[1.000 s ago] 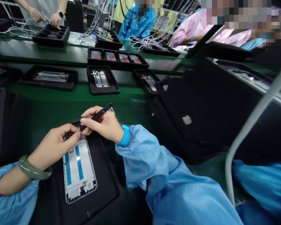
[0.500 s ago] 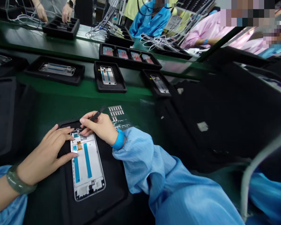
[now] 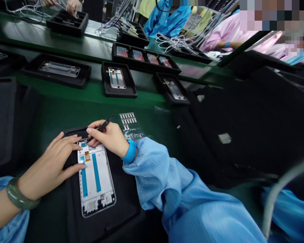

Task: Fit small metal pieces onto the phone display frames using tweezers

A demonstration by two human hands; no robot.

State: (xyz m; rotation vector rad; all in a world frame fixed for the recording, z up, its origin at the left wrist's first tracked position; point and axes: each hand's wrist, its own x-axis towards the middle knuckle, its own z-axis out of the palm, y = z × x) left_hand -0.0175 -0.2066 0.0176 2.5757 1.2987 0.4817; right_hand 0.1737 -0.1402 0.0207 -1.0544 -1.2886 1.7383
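A silver phone frame point(image 3: 103, 175) with blue strips and a small orange flex part lies in a black foam tray point(image 3: 124, 202). My left hand point(image 3: 55, 160) has its fingers spread, with fingertips and thumb resting on the frame's left edge near its top. Black tweezers point(image 3: 103, 125) are pinched in my right hand point(image 3: 108, 136), their tip down at the frame's top end and partly hidden by my fingers. Beyond my right hand, a clear sheet point(image 3: 133, 134) carries several small metallic pieces.
Black trays with phone frames stand behind, such as the middle tray point(image 3: 119, 92). A long tray point(image 3: 147, 67) holds several reddish parts. Black foam point(image 3: 255, 128) covers the right side. Across the bench, a person's hand point(image 3: 73, 6) is at a divided box point(image 3: 66, 28).
The view has shifted slightly, so the sheet and phone frame appear a little further right. Both my hands keep nearly the same pose. The person's hands across the bench have moved.
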